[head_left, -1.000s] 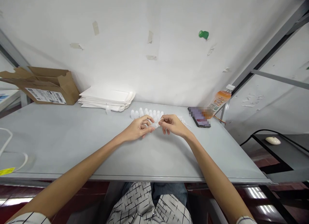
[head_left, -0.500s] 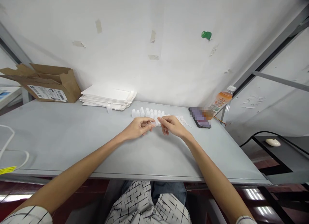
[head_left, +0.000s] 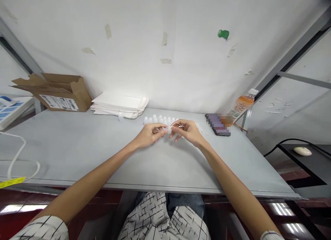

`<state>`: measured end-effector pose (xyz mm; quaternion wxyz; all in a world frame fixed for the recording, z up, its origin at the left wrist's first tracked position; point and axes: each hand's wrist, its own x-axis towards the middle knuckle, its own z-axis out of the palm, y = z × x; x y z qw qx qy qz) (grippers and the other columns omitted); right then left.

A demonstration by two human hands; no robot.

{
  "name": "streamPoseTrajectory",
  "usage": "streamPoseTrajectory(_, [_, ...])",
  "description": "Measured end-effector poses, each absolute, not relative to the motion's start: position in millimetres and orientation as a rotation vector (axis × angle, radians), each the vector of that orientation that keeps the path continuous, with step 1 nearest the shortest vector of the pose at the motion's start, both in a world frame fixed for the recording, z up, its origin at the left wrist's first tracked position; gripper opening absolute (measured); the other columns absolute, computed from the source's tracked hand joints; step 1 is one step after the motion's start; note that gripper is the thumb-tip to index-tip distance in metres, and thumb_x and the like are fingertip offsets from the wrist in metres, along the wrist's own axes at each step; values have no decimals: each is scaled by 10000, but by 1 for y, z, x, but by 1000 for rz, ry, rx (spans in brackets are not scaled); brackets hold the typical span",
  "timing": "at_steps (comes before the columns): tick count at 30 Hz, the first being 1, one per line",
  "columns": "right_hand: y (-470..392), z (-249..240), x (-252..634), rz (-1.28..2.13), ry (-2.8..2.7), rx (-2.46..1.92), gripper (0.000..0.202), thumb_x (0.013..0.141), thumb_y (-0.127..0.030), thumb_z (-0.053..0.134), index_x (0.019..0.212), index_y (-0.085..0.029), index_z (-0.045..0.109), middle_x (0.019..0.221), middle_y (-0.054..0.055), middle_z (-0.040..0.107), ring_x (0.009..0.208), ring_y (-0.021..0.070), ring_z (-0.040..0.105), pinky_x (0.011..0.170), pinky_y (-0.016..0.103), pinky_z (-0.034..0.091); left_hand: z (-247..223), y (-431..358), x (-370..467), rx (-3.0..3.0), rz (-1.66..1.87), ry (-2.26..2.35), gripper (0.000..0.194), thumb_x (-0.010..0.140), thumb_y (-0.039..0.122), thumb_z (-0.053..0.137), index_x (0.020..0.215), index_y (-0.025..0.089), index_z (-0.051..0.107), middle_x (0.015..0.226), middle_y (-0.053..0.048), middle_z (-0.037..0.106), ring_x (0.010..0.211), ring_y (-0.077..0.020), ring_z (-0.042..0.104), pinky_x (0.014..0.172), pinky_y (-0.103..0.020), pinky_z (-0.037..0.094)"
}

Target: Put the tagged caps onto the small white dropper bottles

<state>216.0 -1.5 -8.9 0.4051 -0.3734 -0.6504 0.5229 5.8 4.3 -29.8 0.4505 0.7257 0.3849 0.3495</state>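
Observation:
My left hand (head_left: 148, 135) is closed in a pinch on a small whitish translucent plastic bottle (head_left: 169, 130), mostly covered by the fingers. My right hand (head_left: 189, 132) meets it from the right, thumb and fingers pinching a thin white string (head_left: 177, 123) that arcs up beside the bottle. Just behind both hands stands a cluster of similar small bottles (head_left: 160, 119). A loose heap of white strings (head_left: 203, 129) lies behind my right hand, partly hidden. One more small bottle (head_left: 120, 116) stands apart, to the left.
A stack of white envelopes (head_left: 119, 103) and an open cardboard box (head_left: 64, 95) sit along the wall at the left. A phone (head_left: 218, 125) and a drink bottle (head_left: 241, 105) are at the right. White cable (head_left: 18, 150) lies at the left edge of the grey table (head_left: 165, 167).
A loop of white string now shows above my right fingers. My right hand's fingers have shifted slightly at the bottle. The whole view has moved a little.

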Motion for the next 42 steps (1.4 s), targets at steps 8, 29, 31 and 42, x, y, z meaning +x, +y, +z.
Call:
streamPoseTrajectory(8, [0, -11, 221, 1312, -1683, -984, 329, 725, -408, 795, 832, -138, 641, 713, 28, 637, 639, 203, 707, 519, 295, 576, -28, 3, 7, 1832, 849, 975, 447, 861, 458, 605, 1107, 90, 669, 678, -20, 611, 479, -78, 446, 467, -209, 349])
streamPoseTrajectory(29, [-4, -8, 218, 1116, -1800, -1053, 398, 832, -542, 658, 759, -153, 625, 666, 28, 609, 529, 132, 622, 434, 237, 491, -25, 0, 8, 1867, 844, 967, 415, 872, 427, 618, 1119, 99, 674, 729, -34, 638, 485, -75, 471, 486, -220, 428])
streamPoseTrajectory(31, [-5, -8, 217, 1128, -1768, -1036, 383, 810, -529, 691, 816, -150, 633, 706, 29, 610, 527, 133, 627, 425, 244, 507, -25, 0, 8, 1882, 832, 987, 421, 872, 435, 618, 1121, 100, 676, 730, -35, 646, 479, -76, 479, 482, -220, 427])
streamPoseTrajectory(42, [-4, -8, 219, 1084, -1865, -963, 170, 792, -247, 667, 925, -141, 655, 721, 29, 647, 601, 159, 672, 517, 280, 568, -24, 0, 7, 1866, 856, 989, 388, 862, 380, 641, 1136, 107, 679, 609, 22, 553, 457, -68, 451, 465, -206, 386])
